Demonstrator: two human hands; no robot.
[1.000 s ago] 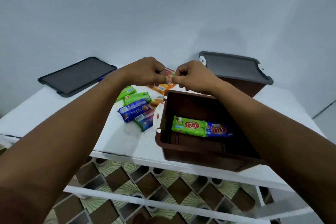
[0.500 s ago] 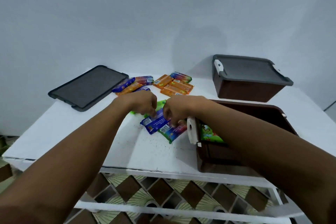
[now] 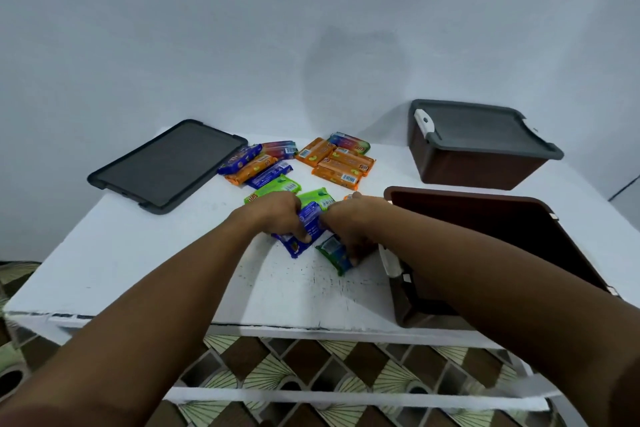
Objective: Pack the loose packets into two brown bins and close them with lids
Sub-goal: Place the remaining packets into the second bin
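Orange-lettered green packet, barcoded orange packet

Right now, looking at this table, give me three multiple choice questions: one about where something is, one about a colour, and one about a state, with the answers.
1. Where does the loose grey lid lie?
A. At the table's far left
B. On the open bin
C. On the floor

2. What colour is the packet under the left hand?
A. Red
B. Blue
C. White

3. How is the far bin now?
A. Tipped over
B. Open
C. Closed with a lid

Answers: 1 A, it rests flat left of the packets. 2 B, its blue wrapper shows beside the fingers. 3 C, a grey lid covers it, while the near bin stands open.
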